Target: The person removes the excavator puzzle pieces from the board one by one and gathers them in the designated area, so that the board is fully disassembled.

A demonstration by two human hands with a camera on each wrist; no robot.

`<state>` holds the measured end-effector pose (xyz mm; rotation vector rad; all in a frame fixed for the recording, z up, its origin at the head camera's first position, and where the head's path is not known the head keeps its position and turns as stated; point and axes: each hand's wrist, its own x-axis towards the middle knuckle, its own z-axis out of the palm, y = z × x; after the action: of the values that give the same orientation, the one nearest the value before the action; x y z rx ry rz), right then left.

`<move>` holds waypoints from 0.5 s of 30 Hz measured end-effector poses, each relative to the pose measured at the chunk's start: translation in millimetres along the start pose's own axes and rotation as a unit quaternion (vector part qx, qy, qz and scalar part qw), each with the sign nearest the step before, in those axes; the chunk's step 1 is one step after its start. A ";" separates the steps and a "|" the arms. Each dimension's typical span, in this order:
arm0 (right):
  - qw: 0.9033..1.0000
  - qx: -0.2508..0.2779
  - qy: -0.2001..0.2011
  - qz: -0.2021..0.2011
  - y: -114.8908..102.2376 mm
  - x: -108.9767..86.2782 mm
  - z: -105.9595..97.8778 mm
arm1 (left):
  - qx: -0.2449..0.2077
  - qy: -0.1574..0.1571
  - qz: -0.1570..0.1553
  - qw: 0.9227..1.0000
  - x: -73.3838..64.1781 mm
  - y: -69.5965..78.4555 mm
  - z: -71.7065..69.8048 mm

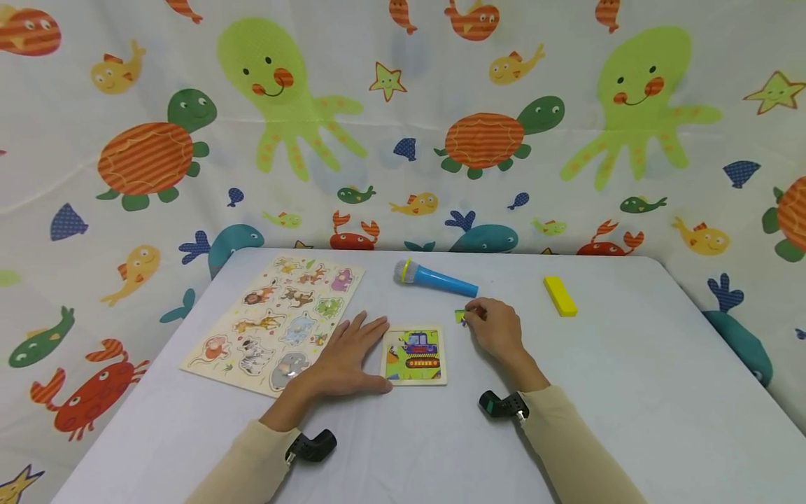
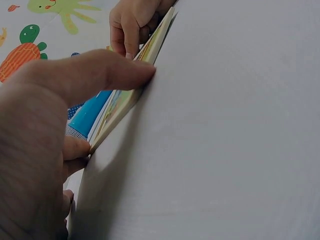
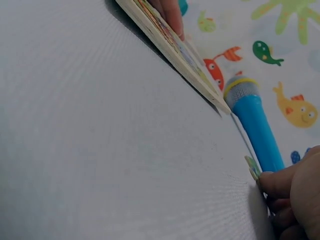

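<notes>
A small square picture puzzle (image 1: 413,381) with a purple digger on a green ground lies in a pale wooden frame in the middle of the table. My left hand (image 1: 343,360) is spread at its left side, thumb at the lower left corner and a fingertip near the upper left one. To the right of the frame, my right hand (image 1: 497,327) pinches a small green puzzle piece (image 1: 459,316) between thumb and fingers, low over the white tabletop. In the right wrist view the piece (image 3: 252,167) sticks out beyond the thumb, partly hidden by the hand.
A larger wooden animal puzzle board (image 1: 252,308) lies at the left, partly behind my left hand. Behind the small puzzle is a blue toy microphone (image 1: 443,281). A yellow block (image 1: 560,296) lies at the right. A sea-animal cloth (image 1: 403,175) hangs behind the table.
</notes>
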<state>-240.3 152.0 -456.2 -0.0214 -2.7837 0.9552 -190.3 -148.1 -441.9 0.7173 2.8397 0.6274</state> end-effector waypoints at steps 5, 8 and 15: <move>1.000 0.004 -0.001 0.001 -0.8 -1.3 -1.8 | 0.000 -0.001 0.001 1.000 -0.2 1.5 -0.6; 1.000 0.011 0.000 -0.004 -0.7 -1.1 -2.6 | 0.001 0.001 0.002 1.000 0.2 1.4 -0.4; 0.998 0.064 0.002 0.012 -2.3 -1.3 -6.5 | 0.003 0.000 -0.002 1.000 0.2 0.2 0.1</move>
<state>-237.6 154.0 -450.0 -0.0385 -2.7180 1.1372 -190.4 -147.7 -441.9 0.7122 2.8433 0.6184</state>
